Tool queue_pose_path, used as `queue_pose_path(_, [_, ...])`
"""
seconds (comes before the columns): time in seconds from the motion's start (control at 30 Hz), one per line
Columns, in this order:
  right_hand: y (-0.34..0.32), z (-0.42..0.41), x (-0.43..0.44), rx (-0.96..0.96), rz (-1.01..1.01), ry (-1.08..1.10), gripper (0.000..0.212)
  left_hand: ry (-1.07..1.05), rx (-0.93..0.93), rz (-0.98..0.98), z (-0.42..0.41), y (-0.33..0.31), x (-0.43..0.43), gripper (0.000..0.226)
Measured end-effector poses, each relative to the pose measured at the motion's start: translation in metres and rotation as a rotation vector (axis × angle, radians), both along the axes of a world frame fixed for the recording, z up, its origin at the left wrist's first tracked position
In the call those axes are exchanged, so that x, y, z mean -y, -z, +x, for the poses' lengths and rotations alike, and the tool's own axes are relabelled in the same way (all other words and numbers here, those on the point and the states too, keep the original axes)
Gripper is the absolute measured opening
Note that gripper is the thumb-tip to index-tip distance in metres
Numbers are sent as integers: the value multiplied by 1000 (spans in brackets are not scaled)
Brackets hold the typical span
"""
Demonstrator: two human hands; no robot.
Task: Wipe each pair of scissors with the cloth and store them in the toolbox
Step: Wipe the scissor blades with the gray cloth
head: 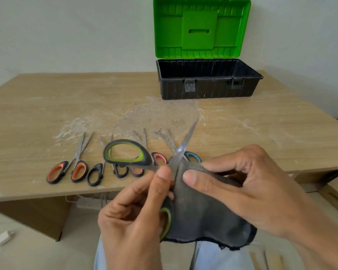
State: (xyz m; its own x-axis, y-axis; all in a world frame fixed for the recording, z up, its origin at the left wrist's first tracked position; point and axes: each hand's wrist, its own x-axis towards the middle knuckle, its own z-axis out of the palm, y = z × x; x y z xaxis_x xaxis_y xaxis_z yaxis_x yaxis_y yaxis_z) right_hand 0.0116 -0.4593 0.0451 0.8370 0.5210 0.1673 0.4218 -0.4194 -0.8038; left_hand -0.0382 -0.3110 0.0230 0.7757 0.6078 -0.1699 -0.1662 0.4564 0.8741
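My left hand (133,215) grips a pair of green-and-black-handled scissors (129,152), spread open in front of me above the table's near edge. My right hand (242,182) pinches a dark grey cloth (203,211) around one blade near the pivot. The bare part of that blade (187,139) points up and away. Several other scissors lie in a row on the table: an orange-handled pair (70,170), a black-handled pair (96,173), a pink-handled pair (158,158) and a blue-handled pair (193,156). The toolbox (209,88) stands open at the back, black tub and green lid (201,28) upright.
The wooden table (47,114) has a rough whitish stain in its middle. A power strip (90,203) and cables lie under the table's front edge. A white charger (3,238) rests on the floor at left. My knees in light trousers are below.
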Motion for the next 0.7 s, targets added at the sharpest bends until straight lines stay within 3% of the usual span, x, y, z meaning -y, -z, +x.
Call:
queue_pose_path(0.17, [3, 5, 11, -34, 36, 55, 49, -17, -4, -68, 1, 0, -10, 20])
queue_pose_path(0.33, [3, -2, -2, -53, 137, 104, 15, 11, 19, -13, 1, 1, 2, 14])
queue_pose_path(0.47, [0, 0, -6, -65, 155, 98, 19, -5, -10, -49, 1, 0, -2, 21])
queue_pose_path(0.7, [1, 4, 12, -148, 199, 84, 34, 16, -64, -131, 2, -3, -16, 9])
